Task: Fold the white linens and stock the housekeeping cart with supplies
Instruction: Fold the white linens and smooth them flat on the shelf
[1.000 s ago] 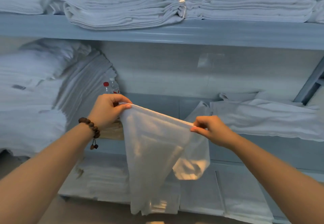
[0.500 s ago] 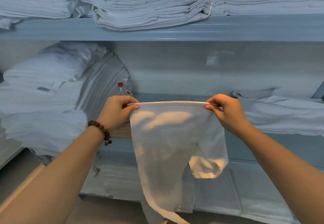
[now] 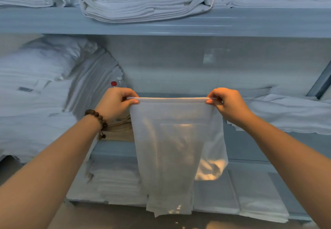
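Shelving of pale blue-grey painted boards (image 3: 179,29) fills this storeroom view, loaded with white linen. Nearest, at six o'clock, a thin white woven cloth (image 3: 170,148) hangs in front of the person, its top hem stretched level between both hands. The left hand (image 3: 114,103), with a dark wooden bead bracelet (image 3: 97,117) at the wrist, pinches the cloth's nine o'clock corner. The right hand (image 3: 227,105) pinches the three o'clock corner, thumb on the near face.

The bottom hangs uneven, with one layer bunched behind at five o'clock. A clean fold likely calls for shaking that layer flat, holding the hem taut, then bringing the corners together exactly.

Farther back, a clear plastic bottle with a red cap (image 3: 114,84) peeks out at ten o'clock. Tall stacks of folded white sheets (image 3: 143,1) sit at twelve o'clock.
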Demonstrator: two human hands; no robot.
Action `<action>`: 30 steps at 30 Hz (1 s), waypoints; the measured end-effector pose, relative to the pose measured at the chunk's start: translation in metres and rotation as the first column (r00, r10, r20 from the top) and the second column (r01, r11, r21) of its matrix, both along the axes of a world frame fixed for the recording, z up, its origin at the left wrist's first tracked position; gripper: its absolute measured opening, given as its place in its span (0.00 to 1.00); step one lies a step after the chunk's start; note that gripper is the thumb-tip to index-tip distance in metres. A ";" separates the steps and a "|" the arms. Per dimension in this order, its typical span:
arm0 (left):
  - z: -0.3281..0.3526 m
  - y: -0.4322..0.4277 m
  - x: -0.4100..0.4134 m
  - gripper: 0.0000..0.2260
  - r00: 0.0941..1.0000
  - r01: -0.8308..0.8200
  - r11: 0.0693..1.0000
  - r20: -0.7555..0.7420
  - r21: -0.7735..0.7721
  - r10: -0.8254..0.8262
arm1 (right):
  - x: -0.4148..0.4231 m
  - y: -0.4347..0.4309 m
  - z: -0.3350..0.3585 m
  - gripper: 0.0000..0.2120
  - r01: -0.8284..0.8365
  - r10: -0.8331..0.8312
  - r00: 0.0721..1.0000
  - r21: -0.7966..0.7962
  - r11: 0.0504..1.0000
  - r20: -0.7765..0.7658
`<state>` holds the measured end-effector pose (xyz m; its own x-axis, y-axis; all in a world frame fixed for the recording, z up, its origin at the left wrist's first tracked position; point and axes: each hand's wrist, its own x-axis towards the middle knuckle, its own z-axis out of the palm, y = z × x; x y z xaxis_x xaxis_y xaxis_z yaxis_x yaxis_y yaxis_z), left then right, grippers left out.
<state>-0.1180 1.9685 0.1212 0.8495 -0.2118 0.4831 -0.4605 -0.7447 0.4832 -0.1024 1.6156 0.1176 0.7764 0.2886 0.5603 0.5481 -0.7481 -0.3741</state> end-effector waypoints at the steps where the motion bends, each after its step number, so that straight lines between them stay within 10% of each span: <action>1: 0.004 0.002 0.003 0.08 1.000 -0.010 1.000 0.026 -0.001 0.010 | 0.001 0.001 0.003 0.02 0.001 -0.001 1.000 0.012 1.000 0.019; 14: -0.008 -0.002 0.097 0.04 0.977 -0.150 0.988 -0.159 -0.042 0.142 | 0.097 0.012 -0.012 0.06 0.042 -0.048 0.989 -0.045 0.998 -0.139; 22: -0.044 -0.012 0.210 0.05 0.909 -0.238 0.896 -0.411 -0.374 0.070 | 0.207 0.016 -0.045 0.06 0.100 -0.084 0.963 0.051 0.994 -0.256; 30: -0.112 -0.001 0.305 0.03 0.924 -0.253 0.965 -0.313 -0.067 0.221 | 0.300 0.033 -0.098 0.06 0.165 -0.177 0.942 -0.066 0.984 -0.287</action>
<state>0.1871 1.9675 0.0096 0.9772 0.0514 0.2061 -0.0980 -0.7518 0.6521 0.1977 1.6491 0.0200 0.9432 0.1552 0.2938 0.2830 -0.8385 -0.4656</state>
